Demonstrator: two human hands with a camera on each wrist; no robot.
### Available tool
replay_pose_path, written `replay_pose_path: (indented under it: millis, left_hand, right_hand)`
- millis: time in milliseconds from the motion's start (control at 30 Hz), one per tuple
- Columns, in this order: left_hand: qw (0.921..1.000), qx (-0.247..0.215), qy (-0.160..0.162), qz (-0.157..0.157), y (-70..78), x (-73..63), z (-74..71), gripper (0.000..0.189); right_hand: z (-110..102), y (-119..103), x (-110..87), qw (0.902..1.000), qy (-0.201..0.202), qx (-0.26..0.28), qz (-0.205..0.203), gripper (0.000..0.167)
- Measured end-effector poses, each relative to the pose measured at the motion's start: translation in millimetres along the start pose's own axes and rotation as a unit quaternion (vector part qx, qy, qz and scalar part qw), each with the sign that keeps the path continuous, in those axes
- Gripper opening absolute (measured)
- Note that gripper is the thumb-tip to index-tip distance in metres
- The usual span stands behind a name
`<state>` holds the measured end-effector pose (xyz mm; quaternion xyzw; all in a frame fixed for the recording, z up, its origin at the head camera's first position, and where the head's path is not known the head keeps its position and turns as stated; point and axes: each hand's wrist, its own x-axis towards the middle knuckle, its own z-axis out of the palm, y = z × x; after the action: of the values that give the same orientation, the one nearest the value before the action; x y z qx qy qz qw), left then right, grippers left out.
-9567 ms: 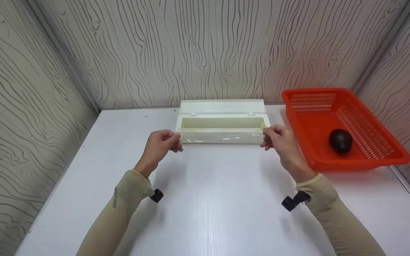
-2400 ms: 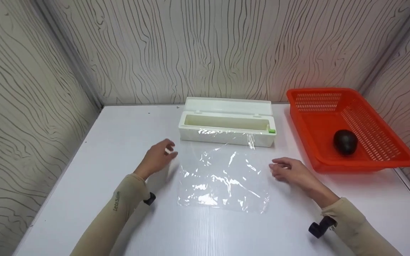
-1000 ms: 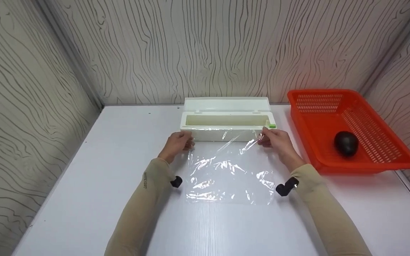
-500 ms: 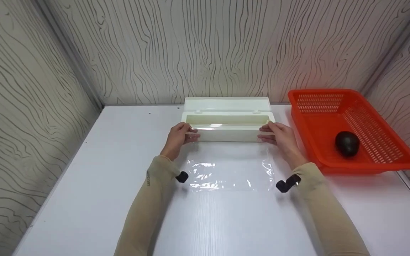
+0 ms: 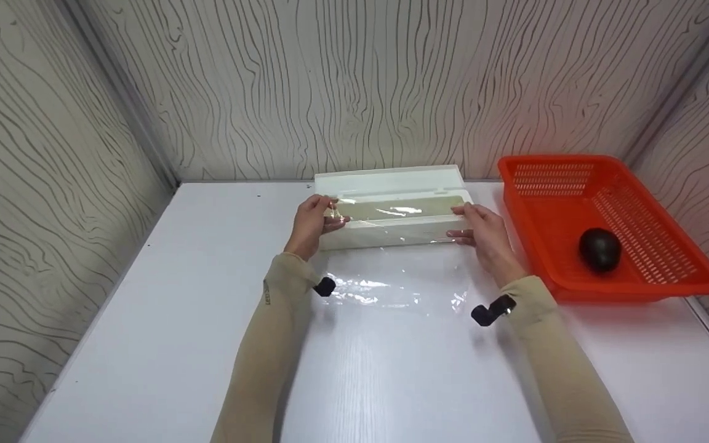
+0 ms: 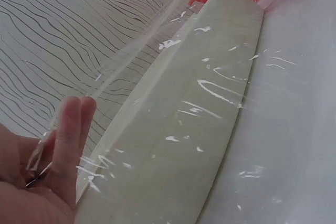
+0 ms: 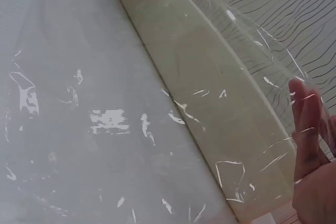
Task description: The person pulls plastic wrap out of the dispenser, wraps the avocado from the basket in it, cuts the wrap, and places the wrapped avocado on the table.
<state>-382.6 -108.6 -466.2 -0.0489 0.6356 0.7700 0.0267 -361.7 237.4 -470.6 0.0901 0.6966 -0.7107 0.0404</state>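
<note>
Head view: your left hand (image 5: 310, 226) and right hand (image 5: 491, 239) pinch clear film (image 5: 370, 283)
It's over the white box (image 5: 389, 179), contact's kinda unclear tbh

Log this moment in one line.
left hand: pinches clear film | right hand: pinches clear film | white box: lid open | red basket: holds dark oval object

I have the head view looking forward and down from the person's side of the table (image 5: 145, 344), far enough back to fit both hands, the white box (image 5: 391, 182) and the red basket (image 5: 631, 287). The left wrist camera sits close by the left hand (image 5: 310, 225), facing rightward along the box; the right wrist camera, beside the right hand (image 5: 488, 239), faces leftward. Both share the box's front.
</note>
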Motion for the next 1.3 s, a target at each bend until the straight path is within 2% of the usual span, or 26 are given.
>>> replay_pose_path:
  millis: [300, 500, 900, 1000, 1133, 1200, 1300]
  left_hand:
    - [0.9987, 0.051, 0.007, 0.006, 10.8, 3.5, 3.3, 0.028]
    - [0.9972, 0.075, 0.003, 0.005, 21.8, 5.3, 5.3, 0.033]
    - [0.998, 0.055, -0.004, 0.032, 36.6, 4.2, 8.4, 0.037]
    - [0.9978, 0.055, 0.001, 0.036, 40.8, 0.9, 9.0, 0.036]
    - [0.9976, 0.064, 0.004, 0.027, 44.8, -7.1, 7.1, 0.033]
    - [0.997, 0.075, 0.0, 0.02, 45.3, -13.5, 4.0, 0.033]
    - [0.9953, 0.095, -0.016, 0.012, 44.4, -25.1, -3.2, 0.034]
  right_hand:
    - [1.3, -18.5, 5.3, 0.9993, 0.016, -0.034, 0.002, 0.047]
    - [3.3, -27.8, 5.2, 0.9996, 0.01, -0.018, -0.019, 0.046]
    - [5.5, -42.5, 4.8, 0.9984, 0.024, 0.03, -0.041, 0.038]
    - [5.0, -45.7, 1.9, 0.9982, 0.024, 0.02, -0.052, 0.039]
    - [1.4, -47.5, -5.5, 0.9978, 0.013, -0.025, -0.06, 0.039]
    - [-1.6, -46.8, -10.9, 0.9969, 0.004, -0.054, -0.057, 0.038]
    - [-5.0, -45.2, -20.1, 0.9966, -0.02, -0.061, -0.05, 0.036]
